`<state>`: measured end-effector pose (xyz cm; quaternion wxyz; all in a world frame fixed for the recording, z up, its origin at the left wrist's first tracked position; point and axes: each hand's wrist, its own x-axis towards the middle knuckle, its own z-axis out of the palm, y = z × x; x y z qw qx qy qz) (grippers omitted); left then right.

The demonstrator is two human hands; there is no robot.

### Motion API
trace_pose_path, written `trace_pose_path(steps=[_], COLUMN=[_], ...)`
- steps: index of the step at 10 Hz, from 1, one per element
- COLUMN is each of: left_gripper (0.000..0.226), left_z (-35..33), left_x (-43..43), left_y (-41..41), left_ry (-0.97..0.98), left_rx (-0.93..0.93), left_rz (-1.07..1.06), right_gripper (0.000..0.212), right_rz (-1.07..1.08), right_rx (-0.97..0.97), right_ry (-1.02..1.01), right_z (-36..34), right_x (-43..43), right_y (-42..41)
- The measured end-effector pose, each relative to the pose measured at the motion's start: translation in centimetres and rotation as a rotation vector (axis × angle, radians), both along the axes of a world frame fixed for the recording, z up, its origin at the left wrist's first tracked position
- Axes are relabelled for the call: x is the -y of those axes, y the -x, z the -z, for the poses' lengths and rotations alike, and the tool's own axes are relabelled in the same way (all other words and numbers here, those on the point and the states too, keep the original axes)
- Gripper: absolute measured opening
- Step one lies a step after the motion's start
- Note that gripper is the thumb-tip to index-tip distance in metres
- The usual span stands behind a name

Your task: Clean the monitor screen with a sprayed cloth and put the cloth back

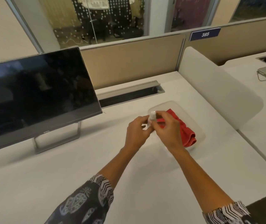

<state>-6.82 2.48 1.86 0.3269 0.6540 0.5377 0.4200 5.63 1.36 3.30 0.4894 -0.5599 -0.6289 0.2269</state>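
A white table in an office cubicle is carrying a dark monitor at left and a clear tray to its right, where a red cloth is lying folded. Over the tray's near-left edge, the left hand is curling its fingers round a small white spray bottle, while the right hand is pinching the bottle's top.

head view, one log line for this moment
left hand grips spray bottle; right hand pinches its top; red cloth in clear tray; monitor untouched
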Motion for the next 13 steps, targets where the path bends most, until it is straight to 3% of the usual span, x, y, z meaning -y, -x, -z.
trace_pose_path(steps=[1, 4, 7, 10, 12, 13], left_gripper=[0.043, 0.043, 0.038, 0.041, 0.053, 0.059], left_z=[-1.1, 2.3, 3.2, 2.7, 1.3, 1.0], left_x=[-2.8, -5.9, -5.2, -4.6, -3.3, -2.2], left_y=[-1.7, -3.1, -4.0, -3.0, 0.0, 2.5], left_ry=[0.042, 0.289, 0.245, 0.228, 0.245, 0.211], left_rx=[-0.009, -0.109, -0.133, -0.184, -0.297, -0.438], left_rz=[0.037, -0.115, -0.211, -0.218, -0.283, -0.317], right_gripper=[0.013, 0.030, 0.023, 0.039, 0.036, 0.039], right_rz=[0.065, 0.060, -0.090, -0.075, 0.138, 0.101], right_rx=[-0.004, 0.066, 0.045, 0.158, 0.220, 0.313], right_ry=[0.007, 0.250, 0.315, 0.305, -0.086, -0.248], right_z=[-1.2, 3.2, 6.4, 5.7, 2.8, 1.7], right_x=[-2.8, -7.4, -8.4, -8.3, -6.1, -5.1], right_y=[-2.7, -5.1, -5.0, -4.0, -2.4, 0.6])
